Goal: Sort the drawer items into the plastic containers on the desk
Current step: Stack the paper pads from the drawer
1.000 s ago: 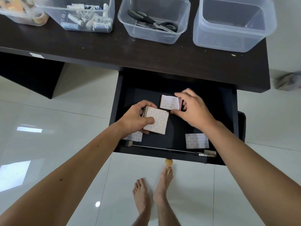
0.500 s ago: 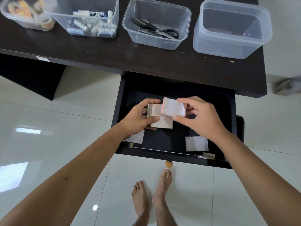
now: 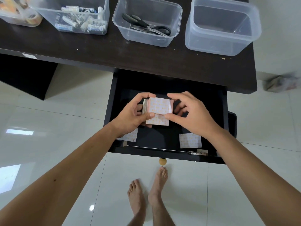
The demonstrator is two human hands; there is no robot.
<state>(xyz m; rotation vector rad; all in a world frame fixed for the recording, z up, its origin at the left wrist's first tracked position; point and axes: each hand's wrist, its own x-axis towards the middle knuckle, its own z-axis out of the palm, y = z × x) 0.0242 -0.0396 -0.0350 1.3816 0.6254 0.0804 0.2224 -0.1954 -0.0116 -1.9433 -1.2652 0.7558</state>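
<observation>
Bare feet [image 3: 147, 191] on glossy white tiled floor [image 3: 48, 128], below round wooden drawer knob [image 3: 162, 161]. Open black drawer [image 3: 211, 101]: two loose pale patterned square pads lying flat near the front edge, one at right [image 3: 190, 140], one at left [image 3: 130, 137] partly under the left wrist; both unmoved since 0.5 s ago.

Left hand [image 3: 130, 116] closed round the left side of a stack of pale patterned square pads [image 3: 157, 120], thumb pressed on its top face; stack held above the drawer floor, as before. Right hand [image 3: 190, 115] pinching the single pad [image 3: 160, 106] between thumb and fingers; pad now laid nearly flat on the stack, offset toward the far side, where 0.5 s ago it was tilted up and only overlapping the edge.

Dark counter [image 3: 146, 56] beyond: four clear plastic containers: tape rolls [image 3: 19, 15], batteries [image 3: 81, 22], black-handled scissors [image 3: 146, 25], and the rightmost tub [image 3: 223, 26].
</observation>
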